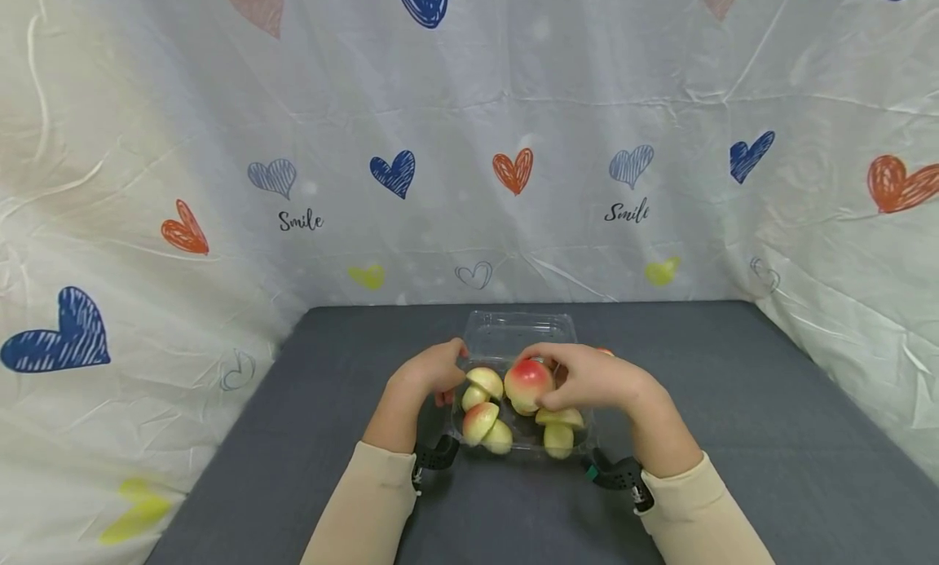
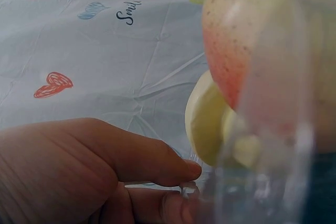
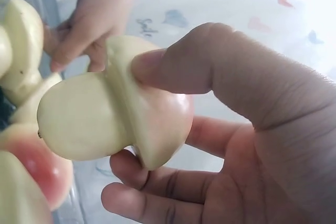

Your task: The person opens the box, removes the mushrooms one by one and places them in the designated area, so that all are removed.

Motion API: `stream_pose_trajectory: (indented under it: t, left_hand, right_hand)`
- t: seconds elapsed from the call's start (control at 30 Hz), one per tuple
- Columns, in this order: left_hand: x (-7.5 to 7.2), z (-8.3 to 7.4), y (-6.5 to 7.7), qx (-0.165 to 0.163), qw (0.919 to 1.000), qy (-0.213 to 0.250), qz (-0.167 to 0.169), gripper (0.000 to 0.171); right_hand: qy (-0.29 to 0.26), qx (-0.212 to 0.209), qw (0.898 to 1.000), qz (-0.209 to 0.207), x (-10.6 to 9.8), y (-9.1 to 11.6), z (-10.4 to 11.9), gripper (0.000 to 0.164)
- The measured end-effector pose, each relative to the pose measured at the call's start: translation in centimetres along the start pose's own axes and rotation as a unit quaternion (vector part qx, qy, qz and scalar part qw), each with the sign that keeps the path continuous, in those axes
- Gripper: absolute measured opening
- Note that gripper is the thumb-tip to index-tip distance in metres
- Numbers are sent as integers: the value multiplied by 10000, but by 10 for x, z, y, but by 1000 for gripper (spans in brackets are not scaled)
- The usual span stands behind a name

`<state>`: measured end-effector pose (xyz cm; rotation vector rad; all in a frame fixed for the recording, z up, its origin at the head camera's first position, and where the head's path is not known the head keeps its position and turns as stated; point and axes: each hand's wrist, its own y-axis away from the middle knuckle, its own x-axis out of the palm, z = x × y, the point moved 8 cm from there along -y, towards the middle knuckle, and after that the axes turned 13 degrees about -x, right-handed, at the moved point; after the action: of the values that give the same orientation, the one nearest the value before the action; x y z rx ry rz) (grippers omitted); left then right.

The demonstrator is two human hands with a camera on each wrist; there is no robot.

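My right hand [image 1: 590, 373] holds a mushroom-shaped piece [image 1: 530, 384] with a red-blushed cap and pale yellow stem, over a clear plastic clamshell box [image 1: 521, 448]. In the right wrist view the thumb lies on the cap of this mushroom [image 3: 84, 116], with fingers curled beneath it. My left hand [image 1: 431, 371] is at the box's left side; in the left wrist view its thumb and fingers pinch the clear plastic edge [image 2: 189, 188]. Inside the box are a pale mushroom [image 1: 484, 382], a red-tinged one [image 1: 480, 422] and another pale one [image 1: 559, 436].
The box's hinged lid [image 1: 519, 328] lies open toward the back of the dark grey table [image 1: 352, 345]. A small red-and-yellow piece [image 1: 606, 351] peeks out behind the right hand. White sheeting [image 1: 440, 84] printed with hearts hangs behind the table and at both sides.
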<state>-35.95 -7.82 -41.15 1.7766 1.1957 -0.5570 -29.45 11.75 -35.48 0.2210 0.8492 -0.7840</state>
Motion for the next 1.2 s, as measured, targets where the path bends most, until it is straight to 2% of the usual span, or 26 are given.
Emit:
stream_pose_trajectory:
  t: [0.3, 0.53, 0.73, 1.0, 1.2]
  left_hand:
    - [0, 0, 1, 5, 10000, 15, 16, 40]
    - [0, 1, 0, 24, 10000, 2, -5, 40]
    - [0, 1, 1, 18, 10000, -20, -17, 40]
    - [0, 2, 1, -11, 10000, -15, -65, 40]
    - [0, 0, 1, 4, 10000, -60, -70, 41]
  right_hand:
    - [-381, -89, 9991, -130, -13, 9, -6, 49]
    - [-481, 172, 9979, -399, -27, 17, -16, 46]
    - [-288, 357, 9960, -766, -42, 27, -24, 51]
    - [-63, 508, 9933, -1034, -56, 36, -32, 42]
    - [320, 948, 9863, -1312, -66, 44, -42, 49]
